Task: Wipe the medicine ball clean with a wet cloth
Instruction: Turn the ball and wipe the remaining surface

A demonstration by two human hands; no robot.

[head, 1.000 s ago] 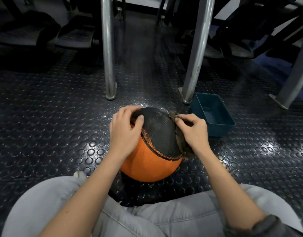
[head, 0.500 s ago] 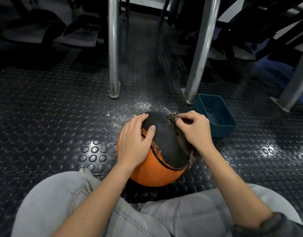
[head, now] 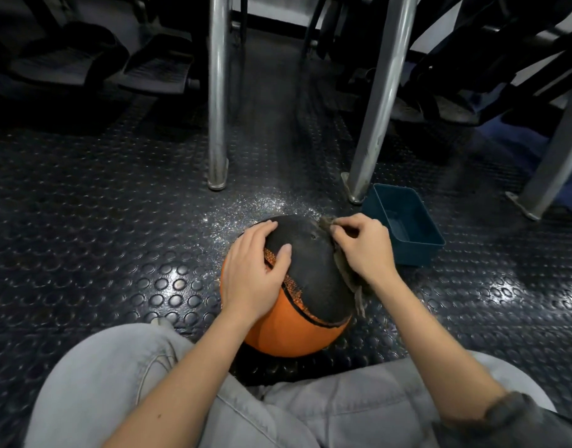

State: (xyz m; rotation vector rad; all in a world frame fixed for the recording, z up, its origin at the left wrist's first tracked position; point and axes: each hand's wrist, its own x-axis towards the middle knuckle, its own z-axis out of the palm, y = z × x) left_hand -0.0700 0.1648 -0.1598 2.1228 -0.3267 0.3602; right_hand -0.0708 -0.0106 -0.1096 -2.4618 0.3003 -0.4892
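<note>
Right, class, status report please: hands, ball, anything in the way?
Left hand flat on the orange-and-black rubber medicine ball. Right hand grips a grey-brown cloth against its right side. Dark blue plastic tub just beyond, not blocking.

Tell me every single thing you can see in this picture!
medicine ball: one, orange and black, on the floor between the hands
cloth: one, grey-brown, against the ball's right side, under the right hand
tub: one, dark blue-green, on the floor right of the ball
metal legs: three, silver, standing on the floor behind the ball
floor: one, black with round studs, all around
foot plates: two, dark grey, far back on the left
trousers: one pair, light grey, at the bottom
left hand: one, resting on the ball's top left
right hand: one, holding the cloth on the ball
</note>
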